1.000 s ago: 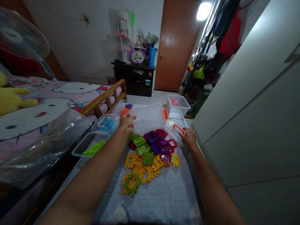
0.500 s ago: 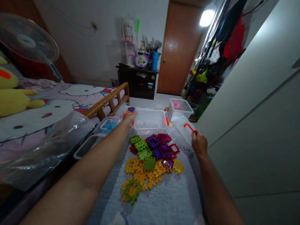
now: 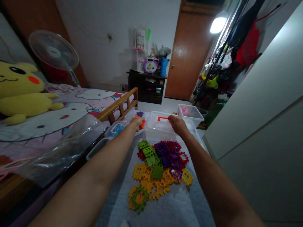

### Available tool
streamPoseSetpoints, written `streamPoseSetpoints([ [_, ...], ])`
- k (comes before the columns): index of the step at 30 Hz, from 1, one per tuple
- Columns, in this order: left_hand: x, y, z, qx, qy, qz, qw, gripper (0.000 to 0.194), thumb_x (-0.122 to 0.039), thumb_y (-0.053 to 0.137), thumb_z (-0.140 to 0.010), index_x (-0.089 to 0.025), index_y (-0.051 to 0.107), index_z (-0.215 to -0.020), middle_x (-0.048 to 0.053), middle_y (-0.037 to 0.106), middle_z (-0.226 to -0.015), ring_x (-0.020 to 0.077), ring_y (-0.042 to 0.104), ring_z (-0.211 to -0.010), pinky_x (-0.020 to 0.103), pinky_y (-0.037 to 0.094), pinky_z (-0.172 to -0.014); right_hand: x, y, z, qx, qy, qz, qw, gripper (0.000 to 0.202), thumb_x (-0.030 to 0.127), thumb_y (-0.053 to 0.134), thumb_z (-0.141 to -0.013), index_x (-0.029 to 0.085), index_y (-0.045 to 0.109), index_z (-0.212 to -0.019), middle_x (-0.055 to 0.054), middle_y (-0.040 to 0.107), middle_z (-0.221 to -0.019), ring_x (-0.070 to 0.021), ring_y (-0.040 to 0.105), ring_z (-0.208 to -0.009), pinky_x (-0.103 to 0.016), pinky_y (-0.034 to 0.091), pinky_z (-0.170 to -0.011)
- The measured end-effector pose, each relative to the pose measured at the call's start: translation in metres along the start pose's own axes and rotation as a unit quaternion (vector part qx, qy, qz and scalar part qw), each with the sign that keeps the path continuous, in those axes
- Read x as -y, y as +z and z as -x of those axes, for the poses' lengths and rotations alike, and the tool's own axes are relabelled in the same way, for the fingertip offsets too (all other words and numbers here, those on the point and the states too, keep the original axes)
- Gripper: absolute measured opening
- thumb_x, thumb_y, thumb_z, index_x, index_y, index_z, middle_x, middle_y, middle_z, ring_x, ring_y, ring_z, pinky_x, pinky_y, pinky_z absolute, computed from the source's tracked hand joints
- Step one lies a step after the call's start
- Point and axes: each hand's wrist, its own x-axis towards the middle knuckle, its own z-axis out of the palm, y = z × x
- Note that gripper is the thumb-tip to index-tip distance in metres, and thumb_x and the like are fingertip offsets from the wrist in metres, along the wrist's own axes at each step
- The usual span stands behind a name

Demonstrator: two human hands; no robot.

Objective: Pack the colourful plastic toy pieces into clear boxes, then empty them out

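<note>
A clear plastic storage box stands at the far end of the cloth-covered surface. Its clear lid, with an orange handle, lies over the top of the box. My right hand is closed around the right end of that handle. At the box's left side, my left hand has its fingers at an orange latch. In front of the box lies a heap of toothed plastic building pieces: green ones, purple and red ones, and yellow ones.
Left of the box are a clear container with blue pieces and an open clear tub. Behind it to the right stands another clear box with something pink inside. A wooden bed rail runs along the left, a white cabinet along the right.
My right hand has brought the lid leftward from beside the box onto its top. My left hand stays at the box's left side. The view has shifted slightly left and up.
</note>
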Motion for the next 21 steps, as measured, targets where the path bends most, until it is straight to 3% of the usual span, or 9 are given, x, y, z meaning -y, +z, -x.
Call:
streamPoseSetpoints([
  [6, 0.003, -0.004, 0.003, -0.031, 0.005, -0.081, 0.996, 0.019, -0.032, 0.065, -0.082, -0.016, 0.060, -0.074, -0.002, 0.060, -0.055, 0.0126, 0.057, -0.047, 0.023, 0.049, -0.052, 0.013, 0.017, -0.020, 0.056, -0.001, 0.012, 0.998, 0.024, 0.021, 0.048, -0.099, 0.018, 0.072, -0.101, -0.012, 0.075, -0.096, -0.0228, 0.065, -0.092, -0.027, 0.039, -0.077],
  [11, 0.005, -0.003, 0.013, -0.041, 0.034, -0.140, 0.989, 0.021, -0.037, 0.067, -0.079, -0.016, 0.065, -0.080, 0.001, 0.065, -0.061, 0.0159, 0.062, -0.056, 0.025, 0.050, -0.056, 0.008, 0.025, -0.016, 0.067, 0.004, -0.001, 0.998, 0.024, 0.021, 0.048, -0.098, 0.018, 0.072, -0.103, -0.012, 0.076, -0.094, -0.0234, 0.067, -0.089, -0.028, 0.040, -0.076],
  [17, 0.013, 0.004, 0.018, -0.047, 0.078, -0.229, 0.969, 0.018, -0.022, 0.069, -0.073, -0.015, 0.068, -0.090, 0.003, 0.068, -0.069, 0.0192, 0.066, -0.063, 0.025, 0.049, -0.056, 0.006, 0.032, -0.014, 0.049, 0.017, -0.058, 0.997, 0.025, 0.017, 0.048, -0.094, 0.018, 0.072, -0.102, -0.012, 0.076, -0.096, -0.0242, 0.068, -0.092, -0.031, 0.045, -0.081],
  [21, 0.017, 0.003, 0.021, -0.061, 0.122, -0.287, 0.948, 0.021, -0.020, 0.063, -0.079, -0.014, 0.068, -0.098, 0.006, 0.072, -0.080, 0.0210, 0.070, -0.077, 0.025, 0.051, -0.063, -0.006, 0.028, -0.009, 0.001, 0.036, -0.130, 0.991, 0.031, 0.016, 0.049, -0.089, 0.018, 0.067, -0.114, -0.011, 0.073, -0.113, -0.0217, 0.066, -0.103, -0.032, 0.047, -0.093],
])
